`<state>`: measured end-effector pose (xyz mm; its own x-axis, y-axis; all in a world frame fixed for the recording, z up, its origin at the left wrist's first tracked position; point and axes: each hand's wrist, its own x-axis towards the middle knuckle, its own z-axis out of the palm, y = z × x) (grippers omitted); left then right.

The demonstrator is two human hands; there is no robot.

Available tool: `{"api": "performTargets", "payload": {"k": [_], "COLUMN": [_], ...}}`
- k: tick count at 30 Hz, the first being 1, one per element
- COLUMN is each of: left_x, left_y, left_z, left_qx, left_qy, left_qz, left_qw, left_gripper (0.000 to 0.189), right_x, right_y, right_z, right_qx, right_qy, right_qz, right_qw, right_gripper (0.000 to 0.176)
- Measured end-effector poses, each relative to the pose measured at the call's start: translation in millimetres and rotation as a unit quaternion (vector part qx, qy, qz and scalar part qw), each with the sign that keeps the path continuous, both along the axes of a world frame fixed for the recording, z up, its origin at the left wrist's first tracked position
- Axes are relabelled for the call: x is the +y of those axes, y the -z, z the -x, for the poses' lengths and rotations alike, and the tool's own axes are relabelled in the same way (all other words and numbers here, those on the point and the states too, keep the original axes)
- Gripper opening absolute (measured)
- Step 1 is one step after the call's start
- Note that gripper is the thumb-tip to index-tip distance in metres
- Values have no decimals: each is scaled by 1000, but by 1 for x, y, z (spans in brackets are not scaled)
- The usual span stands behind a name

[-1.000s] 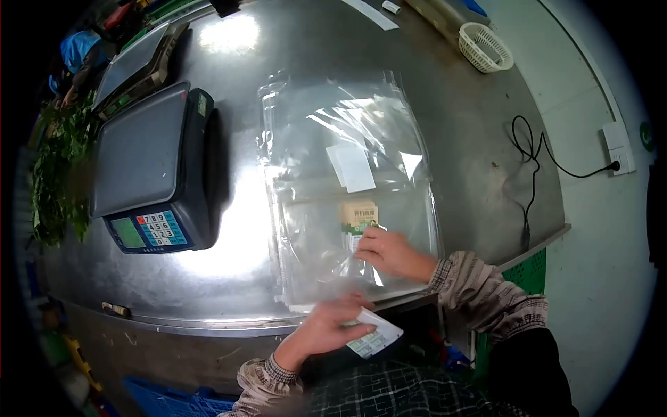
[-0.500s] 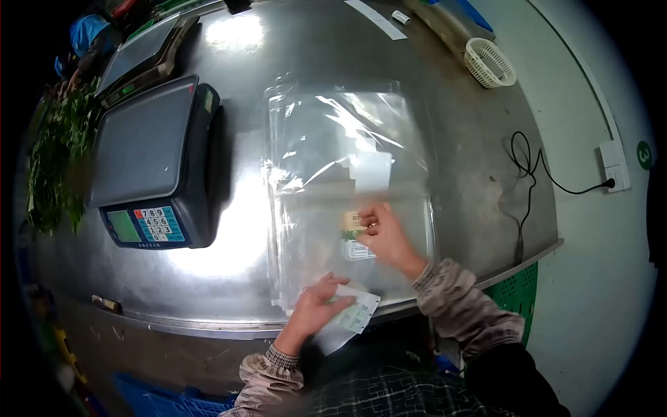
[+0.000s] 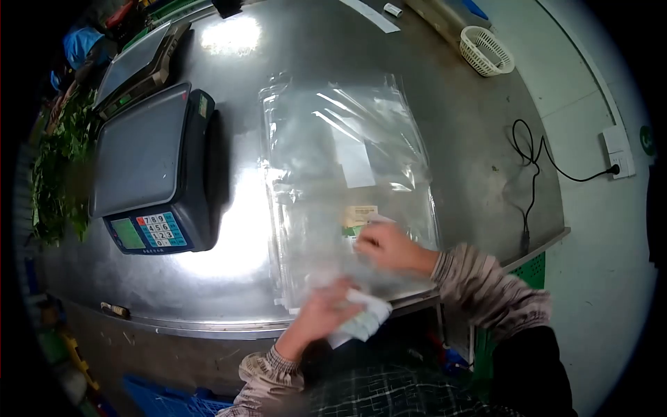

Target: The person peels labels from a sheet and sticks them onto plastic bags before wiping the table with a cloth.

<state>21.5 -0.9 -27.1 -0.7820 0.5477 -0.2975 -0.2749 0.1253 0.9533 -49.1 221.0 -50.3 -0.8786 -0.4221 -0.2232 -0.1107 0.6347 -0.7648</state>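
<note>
A stack of clear plastic bags [image 3: 306, 208] lies flat on the steel table. On the top bag sits a cream-and-green label [image 3: 361, 214], its lower part covered by my right hand [image 3: 390, 247]. The fingers of that hand are curled in over the label; whether anything is between them is hidden. At the table's front edge my left hand [image 3: 324, 311], blurred by motion, is closed on a sheet of stickers [image 3: 365, 320], white with pale green print. A white rectangle [image 3: 355, 164] shows through the bags farther up.
Left of the bags stands a digital scale [image 3: 142, 156], with a second scale [image 3: 135, 66] behind it. Leafy greens [image 3: 59, 174] lie at the far left. To the right are a black cable [image 3: 533, 163] and a white basket [image 3: 485, 52]. A person [image 3: 87, 48] is at the far left.
My right hand has shifted slightly down and right, with its fingers curled more, exposing the label's top. My left hand has moved a little right, and the sticker sheet looks more bent.
</note>
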Motion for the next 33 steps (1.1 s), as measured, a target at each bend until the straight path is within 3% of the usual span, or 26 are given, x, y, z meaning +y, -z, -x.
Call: {"api": "performTargets", "payload": {"k": [1, 2, 4, 5, 6, 8, 9, 10, 12, 14, 17, 19, 21, 23, 26, 30, 33], "left_x": [2, 4, 5, 8, 8, 10, 13, 15, 15, 14, 8, 9, 12, 13, 15, 14, 18], "left_y": [11, 20, 28, 23, 18, 13, 14, 15, 18, 18, 21, 20, 15, 15, 7, 7, 20], "left_z": [4, 3, -1, -1, 2, 2, 4, 4, 3, 1, 3, 4, 7, 8, 9, 6, 2], "left_qx": [-3, 7, 28, -18, -46, -119, -181, -188, -201, -181, -190, -201, -199, -203, -195, -183, -139], "left_qy": [-44, -41, -27, -50, -74, -125, -163, -175, -208, -214, -228, -248, -293, -307, -338, -325, -342], "left_qz": [17, 48, 114, 108, 97, 62, 11, -9, -46, -33, -5, -23, -78, -110, -128, -90, -73], "left_qw": [999, 998, 993, 993, 991, 983, 970, 966, 956, 959, 955, 947, 932, 923, 912, 923, 926], "left_gripper": [19, 20, 22, 23, 24, 24, 24, 22, 18, 17, 15, 14, 14, 15, 15, 13, 11], "right_x": [4, 24, 39, 37, 25, -9, -16, -27, -28, 7, 14, 0, -17, -25, -21, -11, -14], "right_y": [4, 8, -46, -84, -118, -149, -146, -128, -71, 27, -6, -53, -63, -62, -47, -54, -44], "right_z": [26, 78, 178, 220, 229, 196, 162, 127, 81, 100, 109, 71, 13, -16, -23, -19, -25], "right_qx": [73, 195, 244, 435, 464, 499, 418, 308, 170, 297, 190, -62, -52, -29, -199, -335, -250], "right_qy": [-3, 14, 169, 210, 264, 169, 69, 27, -64, 45, 206, 88, -9, -9, 91, 134, 135], "right_qz": [70, 10, -156, -373, -256, -94, -63, -102, -116, -55, -137, 27, 18, 73, 210, 233, 242], "right_qw": [995, 981, 942, 792, 806, 845, 904, 946, 976, 952, 950, 994, 998, 997, 953, 903, 928], "right_gripper": [10, 12, 18, 19, 19, 17, 17, 19, 19, 23, 29, 37, 41, 38, 31, 30, 32]}}
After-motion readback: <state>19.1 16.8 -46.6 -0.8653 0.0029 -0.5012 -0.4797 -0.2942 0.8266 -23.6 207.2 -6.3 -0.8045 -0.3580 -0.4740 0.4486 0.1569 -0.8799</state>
